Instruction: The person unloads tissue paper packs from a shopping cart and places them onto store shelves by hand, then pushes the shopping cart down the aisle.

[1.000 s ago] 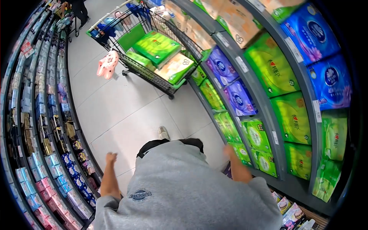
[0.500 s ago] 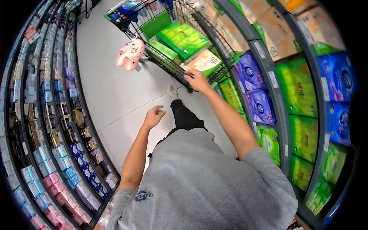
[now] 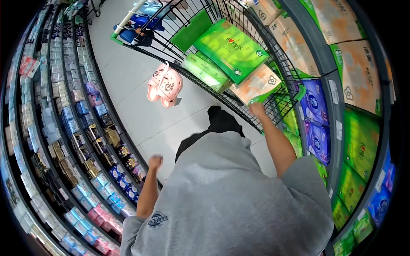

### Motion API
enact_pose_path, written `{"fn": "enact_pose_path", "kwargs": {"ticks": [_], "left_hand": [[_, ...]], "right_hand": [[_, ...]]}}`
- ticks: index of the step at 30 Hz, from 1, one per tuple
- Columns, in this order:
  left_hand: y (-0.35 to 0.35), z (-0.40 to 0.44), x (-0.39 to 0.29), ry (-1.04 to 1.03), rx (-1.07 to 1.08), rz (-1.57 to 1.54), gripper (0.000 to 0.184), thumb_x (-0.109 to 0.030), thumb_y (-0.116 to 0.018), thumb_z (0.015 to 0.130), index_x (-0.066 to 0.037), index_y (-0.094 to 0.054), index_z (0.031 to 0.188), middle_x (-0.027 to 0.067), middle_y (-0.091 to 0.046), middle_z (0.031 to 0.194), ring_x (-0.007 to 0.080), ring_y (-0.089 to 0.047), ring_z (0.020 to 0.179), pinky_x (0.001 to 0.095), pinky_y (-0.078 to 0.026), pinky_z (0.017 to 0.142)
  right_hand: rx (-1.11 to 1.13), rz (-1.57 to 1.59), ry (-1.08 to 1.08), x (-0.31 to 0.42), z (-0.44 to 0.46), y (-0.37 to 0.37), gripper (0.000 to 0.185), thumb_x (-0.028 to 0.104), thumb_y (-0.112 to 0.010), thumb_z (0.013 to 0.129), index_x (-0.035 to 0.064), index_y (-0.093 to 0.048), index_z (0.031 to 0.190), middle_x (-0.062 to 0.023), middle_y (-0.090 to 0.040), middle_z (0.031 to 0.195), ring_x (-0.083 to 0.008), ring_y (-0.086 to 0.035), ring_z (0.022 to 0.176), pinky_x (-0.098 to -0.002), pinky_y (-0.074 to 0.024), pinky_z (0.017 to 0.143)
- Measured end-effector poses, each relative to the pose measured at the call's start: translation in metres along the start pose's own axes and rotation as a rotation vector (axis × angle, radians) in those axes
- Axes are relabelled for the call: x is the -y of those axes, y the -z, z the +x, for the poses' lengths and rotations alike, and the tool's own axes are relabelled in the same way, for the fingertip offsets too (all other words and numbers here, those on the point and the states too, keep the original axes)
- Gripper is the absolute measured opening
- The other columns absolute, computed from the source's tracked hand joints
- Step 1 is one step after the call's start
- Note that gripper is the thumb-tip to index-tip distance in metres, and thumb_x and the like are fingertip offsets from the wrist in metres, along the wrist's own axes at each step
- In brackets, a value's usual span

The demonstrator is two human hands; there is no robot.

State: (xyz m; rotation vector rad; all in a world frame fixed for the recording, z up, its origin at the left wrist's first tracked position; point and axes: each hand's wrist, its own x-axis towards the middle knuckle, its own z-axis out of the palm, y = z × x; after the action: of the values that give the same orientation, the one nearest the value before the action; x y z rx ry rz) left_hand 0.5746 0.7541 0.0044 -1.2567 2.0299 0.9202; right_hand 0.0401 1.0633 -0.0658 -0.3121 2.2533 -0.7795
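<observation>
My right hand (image 3: 257, 110) is closed on the near side rim of a black wire shopping cart (image 3: 294, 68). A green tissue pack (image 3: 232, 48) lies on top of other packs in the cart. A paler green pack (image 3: 206, 71) is beside it, and an orange-and-cream pack (image 3: 258, 85) sits nearest my right hand. A pair of pink clogs (image 3: 165, 86) hangs at the cart's outside. My left hand (image 3: 155, 161) hangs low beside my body, over the aisle near the left shelves. Motion blur smears its fingers.
Shelves of small packets (image 3: 92, 141) line the left side of the aisle. On the right, shelves hold green tissue packs (image 3: 363, 136) and purple packs (image 3: 317, 141). Blue items (image 3: 141, 30) are near the white cart handle (image 3: 130, 17). Another cart (image 3: 76, 10) stands farther back.
The cart, packs and clogs appear larger and farther right. My right hand stays on the rim. My left hand has swung back and lower, toward the left shelves.
</observation>
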Motion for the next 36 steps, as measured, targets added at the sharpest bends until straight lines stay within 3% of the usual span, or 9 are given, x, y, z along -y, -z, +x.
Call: {"fn": "enact_pose_path", "kwargs": {"ticks": [4,6,11,16,20,25,28,31,36], "left_hand": [[0.124,0.065,-0.237,-0.402,-0.475,-0.421,0.026,-0.019,-0.060,0.085,0.003,-0.061,0.099,0.0167,-0.066,0.086,0.0239,-0.065,0.079,0.0328,-0.049,0.072],[0.175,0.082,-0.338,-0.660,-0.488,-0.462,0.026,-0.017,-0.060,0.085,0.003,-0.061,0.102,0.0152,-0.066,0.084,0.0185,-0.064,0.077,0.0284,-0.049,0.070],[0.203,0.190,-0.468,-0.746,-0.241,-0.329,0.030,-0.022,-0.060,0.082,0.000,-0.065,0.103,0.0167,-0.067,0.092,0.0226,-0.066,0.079,0.0316,-0.050,0.073],[0.172,0.322,-0.452,-0.531,0.068,0.325,0.049,-0.041,-0.064,0.072,-0.004,-0.064,0.104,0.0203,-0.064,0.101,0.0330,-0.061,0.095,0.0372,-0.048,0.084],[0.162,0.422,-0.429,-0.281,0.451,0.606,0.050,-0.033,-0.065,0.072,-0.005,-0.060,0.113,0.0157,-0.062,0.108,0.0295,-0.059,0.099,0.0397,-0.047,0.084],[0.151,0.428,-0.446,-0.039,0.479,0.293,0.050,-0.026,-0.064,0.074,-0.005,-0.054,0.119,0.0135,-0.055,0.118,0.0262,-0.051,0.110,0.0451,-0.043,0.089],[0.170,0.405,-0.459,-0.045,0.487,0.302,0.051,-0.026,-0.064,0.074,-0.002,-0.054,0.117,0.0130,-0.057,0.114,0.0246,-0.053,0.107,0.0417,-0.044,0.087],[0.195,0.364,-0.470,-0.179,0.370,0.153,0.046,-0.026,-0.065,0.068,0.007,-0.061,0.099,0.0162,-0.063,0.095,0.0268,-0.060,0.085,0.0353,-0.047,0.071],[0.250,0.284,-0.501,-0.407,0.288,-0.050,0.051,-0.027,-0.067,0.068,0.011,-0.060,0.100,0.0202,-0.064,0.097,0.0270,-0.061,0.084,0.0335,-0.047,0.073]], "right_hand": [[0.086,-0.099,-0.030,0.084,0.043,-0.019,0.034,0.027,-0.059,0.074,-0.0060,-0.065,0.080,-0.0218,-0.065,0.074,-0.0350,-0.062,0.067,-0.0413,-0.0484,0.066],[-0.065,0.056,-0.012,0.105,0.063,-0.053,0.046,0.030,-0.065,0.073,-0.0085,-0.061,0.098,-0.0272,-0.061,0.101,-0.0339,-0.061,0.094,-0.0376,-0.0464,0.080],[0.027,0.164,-0.147,0.171,0.076,-0.071,0.075,0.029,-0.066,0.070,-0.0106,-0.035,0.126,-0.0307,-0.058,0.107,-0.0384,-0.058,0.101,-0.0379,-0.0454,0.088],[-0.026,0.421,-0.259,0.159,0.086,-0.090,0.085,0.025,-0.068,0.069,-0.0113,-0.023,0.132,-0.0306,-0.054,0.115,-0.0361,-0.056,0.105,-0.0361,-0.0448,0.089],[0.109,0.631,-0.346,0.160,0.086,-0.085,0.080,0.026,-0.070,0.070,-0.0112,-0.033,0.130,-0.0253,-0.054,0.119,-0.0300,-0.055,0.109,-0.0337,-0.0421,0.092],[0.284,0.765,-0.412,0.178,0.090,-0.056,0.068,0.036,-0.068,0.075,0.0050,-0.044,0.131,-0.0127,-0.046,0.133,-0.0251,-0.041,0.123,-0.0401,-0.0372,0.096],[0.202,0.793,-0.495,0.194,0.078,-0.037,0.078,0.045,-0.068,0.072,-0.0016,-0.043,0.129,-0.0197,-0.045,0.131,-0.0259,-0.041,0.123,-0.0406,-0.0404,0.093],[0.067,0.784,-0.473,0.210,0.058,-0.022,0.080,0.050,-0.067,0.071,-0.0041,-0.046,0.126,-0.0220,-0.046,0.129,-0.0265,-0.048,0.116,-0.0395,-0.0454,0.086],[-0.121,0.591,-0.395,0.242,0.027,0.002,0.077,0.058,-0.062,0.070,-0.0039,-0.057,0.115,-0.0217,-0.059,0.113,-0.0305,-0.058,0.102,-0.0358,-0.0455,0.083]]}}
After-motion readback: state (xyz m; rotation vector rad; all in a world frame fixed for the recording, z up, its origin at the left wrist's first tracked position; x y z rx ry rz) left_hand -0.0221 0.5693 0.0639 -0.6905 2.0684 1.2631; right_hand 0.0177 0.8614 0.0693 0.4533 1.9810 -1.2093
